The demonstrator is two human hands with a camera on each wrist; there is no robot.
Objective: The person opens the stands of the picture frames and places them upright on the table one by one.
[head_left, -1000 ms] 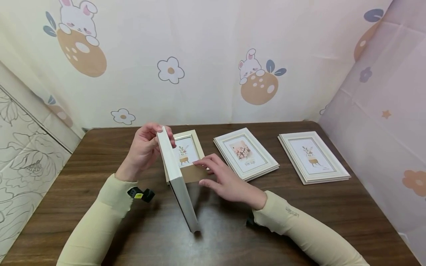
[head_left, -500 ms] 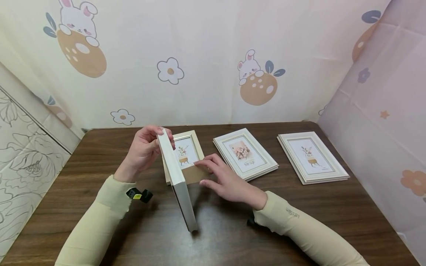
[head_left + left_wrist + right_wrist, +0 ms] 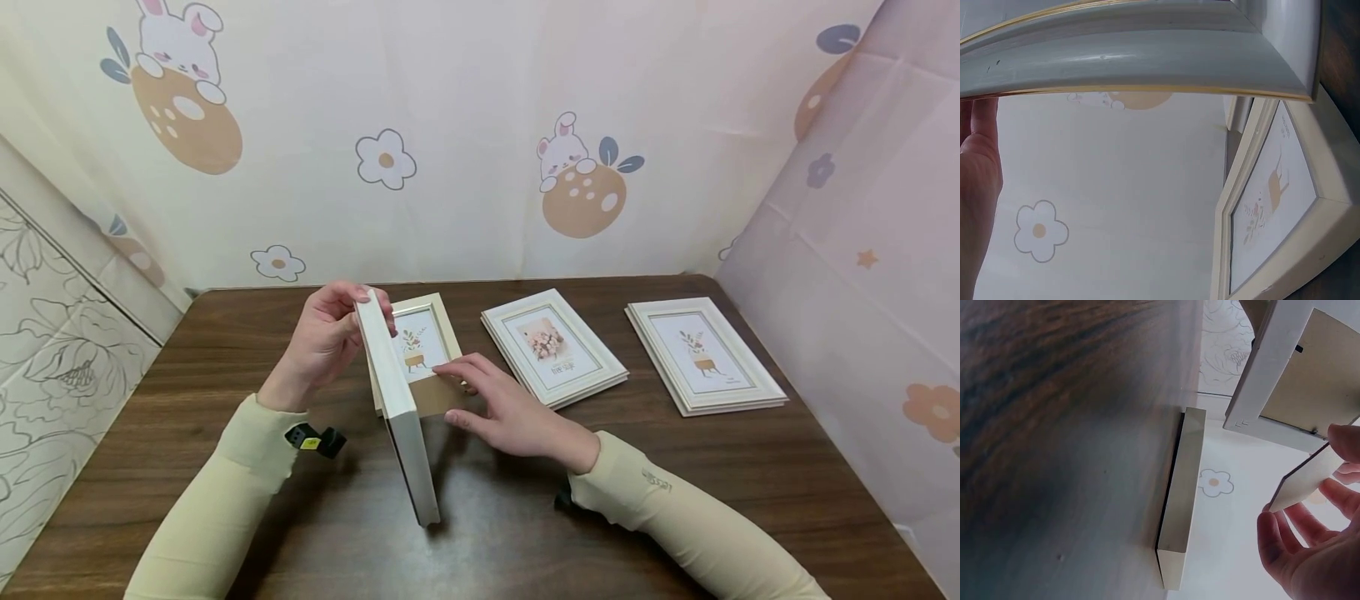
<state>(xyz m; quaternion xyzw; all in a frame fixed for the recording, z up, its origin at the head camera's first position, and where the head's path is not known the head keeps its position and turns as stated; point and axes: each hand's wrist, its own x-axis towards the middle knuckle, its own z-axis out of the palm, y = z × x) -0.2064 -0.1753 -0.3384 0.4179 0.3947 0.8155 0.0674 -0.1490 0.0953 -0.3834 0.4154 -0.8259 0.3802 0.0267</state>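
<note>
In the head view, my left hand (image 3: pixel 322 342) grips the upper end of a white picture frame (image 3: pixel 386 358), which stands tilted on its edge, seen nearly side-on. A brown easel leg (image 3: pixel 435 395) sticks out from its back. My right hand (image 3: pixel 517 412) holds this leg between thumb and fingers; in the right wrist view the pale leg (image 3: pixel 1307 478) lies among the fingertips, beside the frame's beige backing (image 3: pixel 1316 375). The left wrist view shows the frame's moulded front border (image 3: pixel 1129 59) and part of my left hand (image 3: pixel 979 187).
Behind the held frame lies a cream picture frame (image 3: pixel 450 333) with a plant print, partly hidden. Two white picture frames lie farther right, one with a flower print (image 3: pixel 543 340), the other with a plant print (image 3: pixel 701 352). A patterned curtain (image 3: pixel 465 200) backs the dark wooden table (image 3: pixel 525 533).
The near lower end of the held frame has shifted slightly left. My right hand has moved a little left with the easel leg. The left hand stays at the frame's upper end.
</note>
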